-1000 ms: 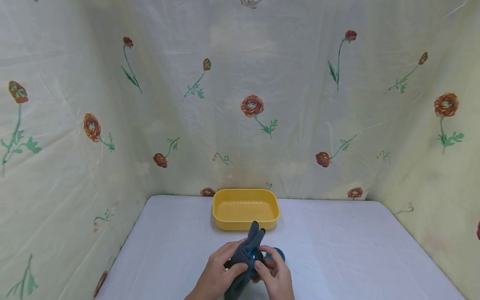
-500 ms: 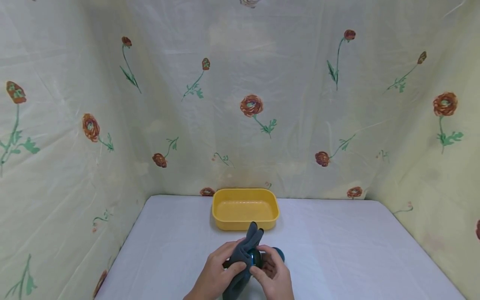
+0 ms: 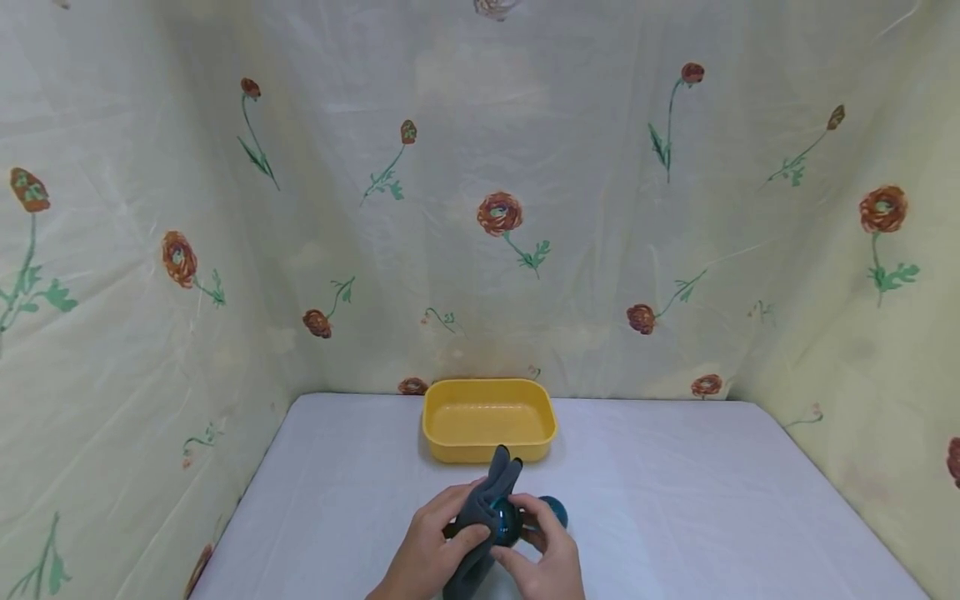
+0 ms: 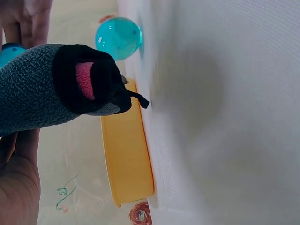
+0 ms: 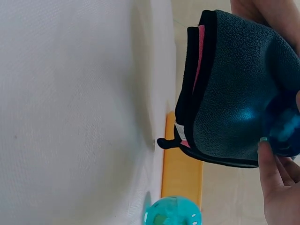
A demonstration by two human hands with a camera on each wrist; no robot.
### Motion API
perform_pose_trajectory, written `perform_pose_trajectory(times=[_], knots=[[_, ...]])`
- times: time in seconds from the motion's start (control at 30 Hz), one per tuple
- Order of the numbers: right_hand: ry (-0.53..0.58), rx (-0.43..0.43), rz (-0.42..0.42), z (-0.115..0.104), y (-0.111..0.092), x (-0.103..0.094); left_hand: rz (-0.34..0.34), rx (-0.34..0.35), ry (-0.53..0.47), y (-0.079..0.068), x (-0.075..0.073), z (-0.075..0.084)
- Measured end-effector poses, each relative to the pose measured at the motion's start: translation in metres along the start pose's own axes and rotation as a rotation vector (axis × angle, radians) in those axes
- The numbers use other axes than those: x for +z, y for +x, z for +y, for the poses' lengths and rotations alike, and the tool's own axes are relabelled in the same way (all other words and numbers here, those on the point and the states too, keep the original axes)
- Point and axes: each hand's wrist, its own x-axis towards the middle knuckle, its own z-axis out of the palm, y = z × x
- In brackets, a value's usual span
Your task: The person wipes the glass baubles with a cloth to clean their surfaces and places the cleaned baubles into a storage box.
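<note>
Head view shows both your hands at the near edge of the table (image 3: 675, 500), close together over its middle. Your left hand (image 3: 429, 542) grips a folded grey cloth (image 3: 480, 504) from the left, thumb pressed along the near face and the fingers passing behind it, where you cannot tell how their tips lie. Your right hand (image 3: 546, 554) holds a glossy dark-blue ball (image 3: 507, 522) against the right side of that cloth, thumb on the ball's near side and forefinger on its far side, set only as wide as the ball. The cloth stands on a slant between your hands, its upper end parted into two tips pointing toward the far side; the left wrist view shows black edging, a strip of pink lining (image 4: 85, 80) inside the fold and a black loop (image 4: 139, 99), and the right wrist view adds a white tag (image 5: 181, 131). Just beyond your right hand, a second, teal ball (image 3: 556, 510) rests on the table. Farther off, near the table's far edge, sits a yellow tray (image 3: 487, 452), with a flowered curtain (image 3: 585, 167) hanging behind and along both sides
</note>
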Motion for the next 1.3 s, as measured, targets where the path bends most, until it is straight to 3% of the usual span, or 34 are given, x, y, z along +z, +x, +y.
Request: perform_pose_trajectory(times=[0.57,1.3], knots=[[-0.014,-0.019,0.014,-0.0036,-0.0032,-0.0001,0.001,0.002,0.007,-0.0003,0.0034,-0.0011],[0.104,0.049,-0.105,-0.0015,0.004,-0.0073,0.012,0.016,0.004,-0.0025,0.0019,-0.0002]])
